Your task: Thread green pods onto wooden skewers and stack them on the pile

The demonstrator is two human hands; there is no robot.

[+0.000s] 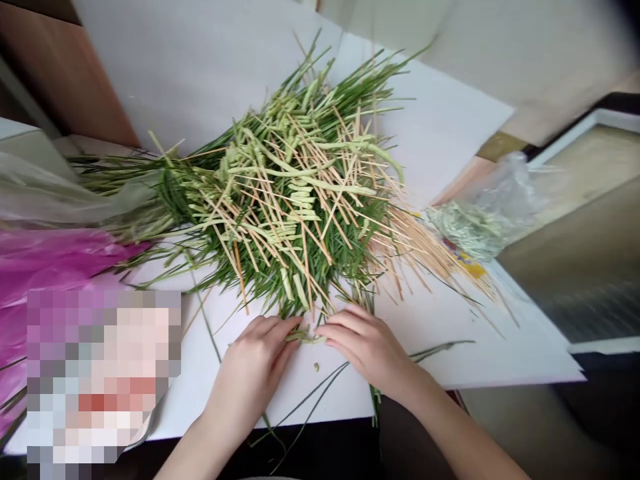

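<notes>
left hand (pixel 255 350) and right hand (pixel 367 348) now pinch a green strip (pixel 301 335) between them, seemingly working it, next needing gentle, even control

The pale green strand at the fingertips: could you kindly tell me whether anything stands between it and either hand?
Nothing visible does. The left hand and right hand meet the pale green strand from opposite sides; the heap of stems and sticks lies just beyond.

No legible text, no readable labels, brands, numbers or signs
</notes>
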